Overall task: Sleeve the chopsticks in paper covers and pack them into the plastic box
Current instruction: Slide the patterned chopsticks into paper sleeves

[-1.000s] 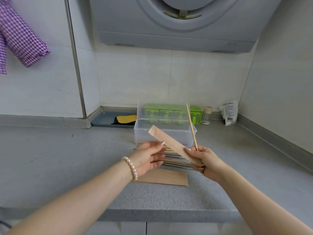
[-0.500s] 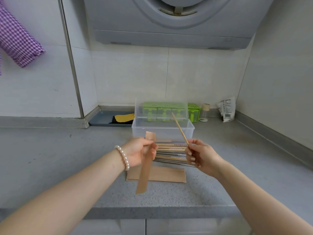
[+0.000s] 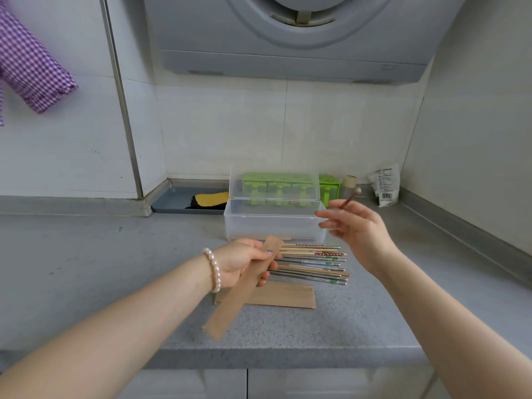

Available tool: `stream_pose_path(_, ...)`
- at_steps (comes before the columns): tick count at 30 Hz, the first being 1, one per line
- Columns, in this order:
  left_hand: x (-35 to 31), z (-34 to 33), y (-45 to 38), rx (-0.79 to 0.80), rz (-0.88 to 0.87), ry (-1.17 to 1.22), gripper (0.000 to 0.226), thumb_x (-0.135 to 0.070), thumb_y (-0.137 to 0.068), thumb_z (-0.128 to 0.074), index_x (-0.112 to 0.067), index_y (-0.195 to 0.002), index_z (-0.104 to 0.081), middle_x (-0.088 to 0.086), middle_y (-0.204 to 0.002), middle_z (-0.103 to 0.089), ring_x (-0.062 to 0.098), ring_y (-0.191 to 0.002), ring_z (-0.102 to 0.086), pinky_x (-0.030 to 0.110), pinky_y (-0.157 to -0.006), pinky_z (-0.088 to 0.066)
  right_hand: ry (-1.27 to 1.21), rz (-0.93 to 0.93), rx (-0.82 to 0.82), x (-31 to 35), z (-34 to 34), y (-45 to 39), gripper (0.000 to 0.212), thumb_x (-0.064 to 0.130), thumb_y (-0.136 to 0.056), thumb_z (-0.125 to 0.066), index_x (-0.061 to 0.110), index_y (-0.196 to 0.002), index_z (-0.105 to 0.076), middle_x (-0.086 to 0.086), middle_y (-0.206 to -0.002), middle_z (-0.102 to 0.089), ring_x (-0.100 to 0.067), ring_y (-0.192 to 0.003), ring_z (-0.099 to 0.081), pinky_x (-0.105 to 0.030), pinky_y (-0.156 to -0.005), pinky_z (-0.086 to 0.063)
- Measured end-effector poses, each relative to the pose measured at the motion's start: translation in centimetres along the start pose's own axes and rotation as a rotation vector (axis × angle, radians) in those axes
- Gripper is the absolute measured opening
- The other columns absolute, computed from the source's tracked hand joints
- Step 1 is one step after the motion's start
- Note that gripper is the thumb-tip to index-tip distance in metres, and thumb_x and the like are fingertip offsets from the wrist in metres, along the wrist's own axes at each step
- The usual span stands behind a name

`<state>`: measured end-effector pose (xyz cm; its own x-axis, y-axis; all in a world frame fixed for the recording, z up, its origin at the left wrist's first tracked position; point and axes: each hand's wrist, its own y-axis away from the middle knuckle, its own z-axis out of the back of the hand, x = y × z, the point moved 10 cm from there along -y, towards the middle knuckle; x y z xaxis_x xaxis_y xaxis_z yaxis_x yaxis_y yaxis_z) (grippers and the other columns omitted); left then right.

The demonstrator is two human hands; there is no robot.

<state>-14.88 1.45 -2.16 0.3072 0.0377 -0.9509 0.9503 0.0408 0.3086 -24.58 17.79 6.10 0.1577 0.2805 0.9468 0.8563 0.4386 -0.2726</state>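
Chopstick (image 3: pixel 349 199): now lifted over the open plastic box (image 3: pixel 273 226), gripped in the right hand (image 3: pixel 355 226), fingers loosely spread.
Paper cover (image 3: pixel 244 286): pinched by the left hand (image 3: pixel 244 263), no longer meeting the stick.
Meaning: sleeving not yet started.
Loose chopsticks (image 3: pixel 313 263): on the table (image 3: pixel 86 269).
Packet (image 3: pixel 385 184): barcode, print unreadable.

The left hand (image 3: pixel 244 263), mid-frame, has its fingers (image 3: pixel 266 256) curled in a grip. The right hand (image 3: pixel 357 228), right of centre, has fingers spread, thumb raised.
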Motion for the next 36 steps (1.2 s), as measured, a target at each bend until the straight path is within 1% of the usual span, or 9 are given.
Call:
stream_pose_path(1,0.0,0.1,0.0,-0.004,-0.001,-0.008,0.015,-0.008,-0.095,-0.047,-0.006,-0.097,-0.061,0.005,-0.071,-0.061,0.014,-0.053,-0.054,0.026,-0.048,-0.048,0.015,0.061,-0.053,1.0,0.4,0.0,0.012,0.009,-0.092,-0.049,0.01,-0.092,-0.061,-0.007,-0.075,-0.073,-0.019,-0.063,-0.063,-0.034,-0.071,-0.044)
stream_pose_path(4,0.2,0.4,0.0,-0.022,0.0,-0.05,0.013,-0.008,-0.094,-0.048,-0.006,-0.096,-0.061,0.006,-0.072,-0.061,0.014,-0.053,-0.055,0.027,-0.05,-0.049,-0.013,0.188,-0.21,3.2,2.0,-0.2,0.031,0.024,-0.099,-0.04,0.011,-0.082,-0.062,-0.001,-0.052,-0.062,-0.016,-0.051,-0.049,-0.028,-0.057,-0.039)
stream_pose_path(6,0.3,0.4,-0.1,-0.016,-0.001,-0.081,0.012,-0.009,-0.094,-0.049,-0.007,-0.097,-0.061,0.007,-0.074,-0.061,0.014,-0.053,-0.056,0.028,-0.052,-0.049,-0.077,0.195,-0.269,3.4,2.6,-0.4,0.038,0.026,-0.1,-0.036,0.01,-0.074,-0.059,0.002,-0.045,-0.053,-0.012,-0.046,-0.044,-0.023,-0.049,-0.034)
stream_pose_path(8,0.4,0.2,-0.1,-0.003,-0.011,-0.117,0.012,-0.009,-0.094,-0.048,-0.008,-0.097,-0.06,0.007,-0.075,-0.061,0.014,-0.053,-0.056,0.028,-0.053,-0.049,-0.093,0.162,-0.279,2.7,2.6,-0.4,0.039,0.027,-0.1,-0.036,0.01,-0.071,-0.055,0.003,-0.042,-0.05,-0.01,-0.043,-0.042,-0.022,-0.047,-0.033)
stream_pose_path(12,0.3,-0.4,-0.1,0.013,-0.042,-0.206,0.012,-0.007,-0.094,-0.047,-0.01,-0.097,-0.059,0.006,-0.075,-0.062,0.014,-0.054,-0.058,0.028,-0.055,-0.051,-0.008,0.148,-0.291,1.4,2.6,0.0,0.038,0.027,-0.1,-0.037,0.009,-0.073,-0.055,0.001,-0.043,-0.053,-0.011,-0.044,-0.045,-0.022,-0.049,-0.04)
stream_pose_path(20,0.3,-0.6,-0.2,0.001,-0.06,-0.186,0.011,-0.008,-0.095,-0.047,-0.012,-0.099,-0.056,0.007,-0.076,-0.063,0.014,-0.054,-0.059,0.029,-0.056,-0.052,0.184,0.301,-0.322,3.3,1.2,2.1,0.034,0.022,-0.1,-0.037,0.009,-0.074,-0.055,-0.008,-0.059,-0.053,-0.004,-0.045,-0.052,-0.016,-0.048,-0.045)
stream_pose_path(27,0.6,-0.5,-0.3,-0.009,-0.053,-0.175,0.016,-0.014,-0.096,-0.046,-0.008,-0.109,-0.054,0.007,-0.076,-0.064,0.014,-0.055,-0.059,0.029,-0.056,-0.052,0.183,0.295,-0.314,3.3,1.1,2.3,0.035,0.022,-0.1,-0.037,0.009,-0.073,-0.056,-0.009,-0.059,-0.053,-0.004,-0.046,-0.052,-0.016,-0.048,-0.045)
stream_pose_path(31,0.5,-0.4,-0.3,-0.006,-0.056,-0.179,0.016,-0.015,-0.097,-0.044,-0.009,-0.104,-0.057,0.008,-0.079,-0.065,0.015,-0.058,-0.061,0.03,-0.058,-0.053,0.187,0.296,-0.309,3.3,1.1,2.5,0.035,0.022,-0.1,-0.037,0.01,-0.073,-0.056,-0.008,-0.059,-0.053,-0.005,-0.046,-0.052,-0.016,-0.05,-0.045)
stream_pose_path(36,0.7,-0.7,-0.3,0.014,-0.054,-0.161,0.02,-0.012,-0.098,-0.041,-0.005,-0.109,-0.056,0.011,-0.087,-0.069,0.018,-0.065,-0.067,0.03,-0.059,-0.056,0.195,0.316,-0.291,3.5,0.6,2.6,0.035,0.02,-0.099,-0.037,0.01,-0.072,-0.056,-0.007,-0.058,-0.053,-0.004,-0.046,-0.052,-0.017,-0.051,-0.045)
